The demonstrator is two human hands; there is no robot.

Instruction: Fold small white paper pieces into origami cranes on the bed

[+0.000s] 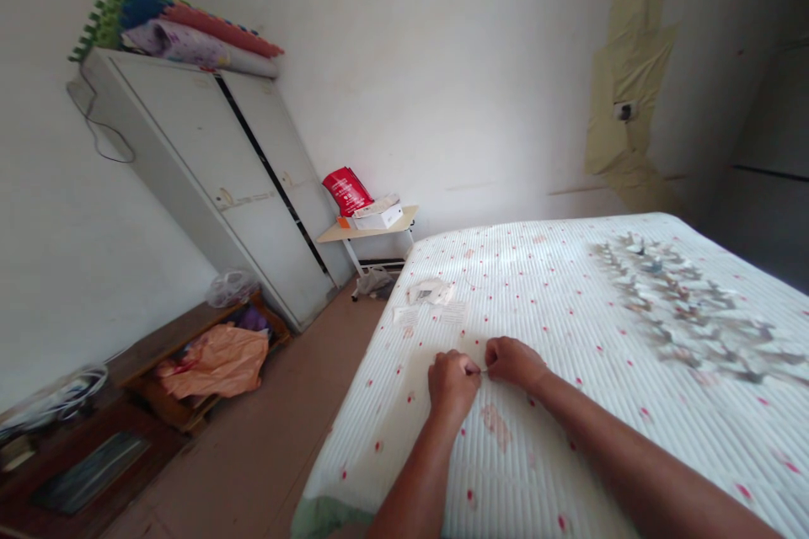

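Over the near part of a white dotted bedspread (pixel 442 455), my left hand (pixel 453 383) and my right hand (pixel 515 362) face each other, nearly touching. Both are closed in a pinch. A tiny pale thing shows between the fingertips, too small to name. Just beyond the hands lie thin printed paper pieces (pixel 452 313) and a crumpled white paper or wrapper (pixel 431 290). On the right side of the bed several small grey-white folded shapes (pixel 683 290) stand in rows.
A small table (pixel 404 221) with a red bag (pixel 346 190) and a white box (pixel 379 217) stands beyond the bed. At left are a tall grey cabinet (pixel 208 160) and a low wooden shelf with an orange plastic bag (pixel 221 360). Brown floor runs along the bed's left edge.
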